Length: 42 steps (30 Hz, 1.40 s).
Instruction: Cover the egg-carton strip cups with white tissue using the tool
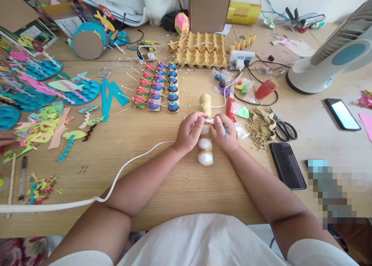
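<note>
Pinched between the fingertips of the left hand (189,131) and the right hand (226,132) is a small white piece (209,121), held just above a row of egg-carton cups (205,144) with white tops on the wooden table (162,180). A thin blue stick (224,130) is also gripped in the right hand. Painted carton cups (158,89) are lined up beyond, scissors (283,127) and a dark phone (287,165) lie to the right.

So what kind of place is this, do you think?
Probably a home craft table: painted egg-carton figures stand in rows, cut coloured paper shapes lie scattered, scissors sit nearby, and both hands work a small white piece.
</note>
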Each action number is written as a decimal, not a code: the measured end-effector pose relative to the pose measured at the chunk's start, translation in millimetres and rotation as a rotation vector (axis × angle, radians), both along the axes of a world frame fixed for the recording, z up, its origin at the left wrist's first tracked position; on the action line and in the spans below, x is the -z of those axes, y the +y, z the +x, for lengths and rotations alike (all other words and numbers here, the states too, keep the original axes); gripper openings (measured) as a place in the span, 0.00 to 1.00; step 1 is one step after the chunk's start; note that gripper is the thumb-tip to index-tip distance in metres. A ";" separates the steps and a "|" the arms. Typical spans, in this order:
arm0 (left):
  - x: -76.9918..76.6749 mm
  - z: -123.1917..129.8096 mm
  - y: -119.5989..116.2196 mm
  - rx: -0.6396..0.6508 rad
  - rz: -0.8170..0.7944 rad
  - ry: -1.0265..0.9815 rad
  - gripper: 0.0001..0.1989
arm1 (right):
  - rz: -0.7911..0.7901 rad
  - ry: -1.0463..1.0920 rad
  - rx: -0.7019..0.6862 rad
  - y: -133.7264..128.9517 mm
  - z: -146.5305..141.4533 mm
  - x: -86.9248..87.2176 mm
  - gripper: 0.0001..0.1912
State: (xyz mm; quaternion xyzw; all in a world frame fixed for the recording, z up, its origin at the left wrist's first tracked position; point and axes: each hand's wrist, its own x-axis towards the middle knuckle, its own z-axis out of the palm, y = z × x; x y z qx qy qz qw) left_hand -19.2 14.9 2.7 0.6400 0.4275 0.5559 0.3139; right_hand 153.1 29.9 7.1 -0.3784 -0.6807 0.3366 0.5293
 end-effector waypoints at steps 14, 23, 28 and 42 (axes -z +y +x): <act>0.6 1.2 0.4 -0.044 0.090 0.089 0.29 | -0.020 -0.072 -0.064 0.8 0.9 2.5 0.30; 31.5 1.9 14.6 -0.143 -0.165 -0.182 0.37 | -0.200 0.254 0.199 16.3 1.7 20.3 0.30; 48.4 4.2 18.7 -0.103 -0.228 -0.224 0.36 | -0.288 0.271 0.214 19.8 -0.3 30.2 0.32; 32.0 -0.2 16.2 -0.111 -0.225 -0.251 0.36 | -0.372 0.276 0.140 16.3 -7.9 35.9 0.34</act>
